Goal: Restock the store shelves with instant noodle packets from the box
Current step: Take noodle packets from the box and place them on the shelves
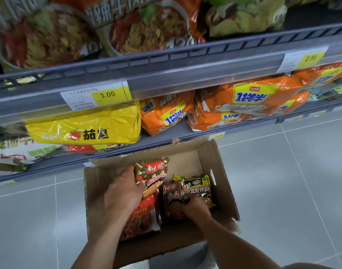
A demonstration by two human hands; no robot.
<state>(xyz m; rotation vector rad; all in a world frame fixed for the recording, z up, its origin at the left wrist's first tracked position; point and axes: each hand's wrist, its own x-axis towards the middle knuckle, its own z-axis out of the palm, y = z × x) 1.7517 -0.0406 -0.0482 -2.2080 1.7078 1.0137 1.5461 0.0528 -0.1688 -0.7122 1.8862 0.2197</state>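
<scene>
An open cardboard box [222, 183] stands on the floor against the bottom shelf. Inside, my left hand [123, 193] grips a gold and red noodle packet [154, 173], with a larger red packet [142, 216] lying under it. My right hand [195, 207] holds the lower ends of a dark red packet [173, 193] and a yellow and black packet [198, 186] at the box's right side. Its fingertips are hidden behind them.
Shelves [166, 74] rise right behind the box, filled with a yellow multipack [84, 129], orange multipacks [243, 105] and large bags above. Price tags [106, 95] sit on the shelf rails. Grey floor tiles [292, 181] spread to the right and left.
</scene>
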